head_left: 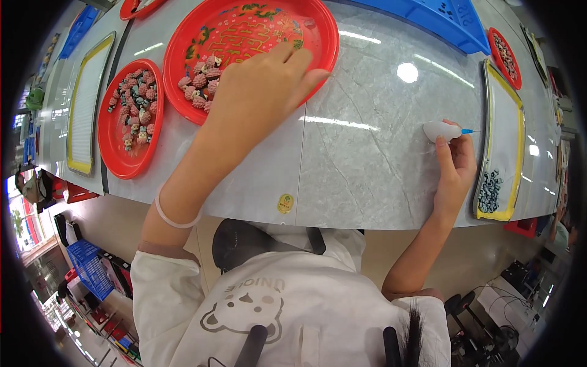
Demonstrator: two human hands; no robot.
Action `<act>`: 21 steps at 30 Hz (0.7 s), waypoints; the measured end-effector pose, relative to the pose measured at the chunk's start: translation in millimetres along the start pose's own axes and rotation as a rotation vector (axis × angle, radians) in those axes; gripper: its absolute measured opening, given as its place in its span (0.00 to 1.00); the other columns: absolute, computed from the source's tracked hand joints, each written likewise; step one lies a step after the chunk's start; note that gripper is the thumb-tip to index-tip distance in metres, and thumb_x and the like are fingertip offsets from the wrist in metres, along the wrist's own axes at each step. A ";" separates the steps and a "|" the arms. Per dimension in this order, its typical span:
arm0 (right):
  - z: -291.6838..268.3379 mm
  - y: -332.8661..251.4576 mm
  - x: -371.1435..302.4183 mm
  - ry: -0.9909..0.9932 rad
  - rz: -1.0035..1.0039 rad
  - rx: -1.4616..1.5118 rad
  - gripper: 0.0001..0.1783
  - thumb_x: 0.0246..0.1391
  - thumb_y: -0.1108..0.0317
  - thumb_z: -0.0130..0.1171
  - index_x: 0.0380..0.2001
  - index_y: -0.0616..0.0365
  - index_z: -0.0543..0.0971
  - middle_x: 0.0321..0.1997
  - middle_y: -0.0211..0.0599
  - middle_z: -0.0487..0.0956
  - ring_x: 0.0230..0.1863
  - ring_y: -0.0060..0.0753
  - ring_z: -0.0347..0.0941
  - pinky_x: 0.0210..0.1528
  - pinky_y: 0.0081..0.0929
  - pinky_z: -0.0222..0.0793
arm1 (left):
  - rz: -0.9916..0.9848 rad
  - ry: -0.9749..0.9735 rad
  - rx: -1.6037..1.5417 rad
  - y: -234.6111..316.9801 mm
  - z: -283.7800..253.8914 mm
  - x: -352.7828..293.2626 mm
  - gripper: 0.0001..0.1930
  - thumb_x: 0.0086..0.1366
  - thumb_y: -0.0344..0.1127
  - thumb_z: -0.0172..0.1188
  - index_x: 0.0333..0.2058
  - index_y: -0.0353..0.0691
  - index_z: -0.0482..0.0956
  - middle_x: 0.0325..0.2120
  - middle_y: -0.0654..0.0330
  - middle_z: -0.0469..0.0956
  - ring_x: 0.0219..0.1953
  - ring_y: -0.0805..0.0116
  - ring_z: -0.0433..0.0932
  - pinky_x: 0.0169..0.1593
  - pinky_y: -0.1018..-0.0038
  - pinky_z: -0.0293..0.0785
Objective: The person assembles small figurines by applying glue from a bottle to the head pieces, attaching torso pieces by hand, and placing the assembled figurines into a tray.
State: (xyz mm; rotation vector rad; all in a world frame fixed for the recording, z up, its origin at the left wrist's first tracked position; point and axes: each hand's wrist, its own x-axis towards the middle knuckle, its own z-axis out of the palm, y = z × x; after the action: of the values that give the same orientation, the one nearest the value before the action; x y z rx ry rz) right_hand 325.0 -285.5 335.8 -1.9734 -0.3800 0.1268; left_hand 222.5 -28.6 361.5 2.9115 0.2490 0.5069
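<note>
My left hand (260, 85) reaches over a large round red tray (327, 37) with a printed floral pattern. Its thumb stands apart from the index finger and I see nothing held between them; the other fingertips are hidden. Beside the wrist, small pink-and-white figurines (199, 81) lie in a heap in that tray, partly covered by the hand. At the right, my right hand (455, 162) is closed around a small white squeeze bottle (437, 131). The bottle lies on its side, and its blue needle tip (467, 131) points right, toward a yellow-rimmed tray (520, 147).
A smaller red tray (105, 144) of pink and dark figurines stands at the left, beside another yellow-rimmed tray (72, 131). Small dark pieces (490, 191) fill the right tray's near end. At the back are a blue bin (428, 24) and a red tray of pieces (505, 58).
</note>
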 end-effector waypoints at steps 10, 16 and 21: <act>1.8 -0.5 -0.9 -0.007 -0.001 0.025 0.14 0.50 0.70 0.51 0.41 0.63 0.71 0.37 0.32 0.72 0.40 0.21 0.64 0.48 0.19 0.56 | -0.031 -0.280 -0.033 -21.3 -34.8 -23.5 0.12 0.56 0.37 0.52 0.37 0.38 0.71 0.33 0.57 0.69 0.39 0.61 0.68 0.43 0.68 0.62; -0.1 -1.4 -1.1 0.000 -0.003 0.023 0.15 0.50 0.69 0.52 0.41 0.62 0.71 0.37 0.32 0.72 0.40 0.21 0.64 0.48 0.19 0.56 | -0.036 -0.200 0.009 -28.1 -39.6 -29.7 0.16 0.56 0.39 0.53 0.42 0.38 0.69 0.39 0.56 0.69 0.43 0.59 0.67 0.47 0.69 0.61; 1.6 -0.6 -0.2 -0.011 -0.003 0.038 0.15 0.50 0.68 0.52 0.41 0.62 0.71 0.36 0.31 0.71 0.39 0.21 0.64 0.47 0.18 0.55 | -0.456 -0.112 -0.077 -36.4 -39.8 -42.5 0.22 0.58 0.47 0.50 0.46 0.39 0.67 0.45 0.53 0.67 0.48 0.55 0.64 0.51 0.65 0.59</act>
State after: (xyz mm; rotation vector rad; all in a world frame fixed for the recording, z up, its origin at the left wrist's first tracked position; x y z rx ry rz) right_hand 324.2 -283.9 335.7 -1.9351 -0.3849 0.1416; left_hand 164.3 4.2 377.5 2.6705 0.8281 0.2697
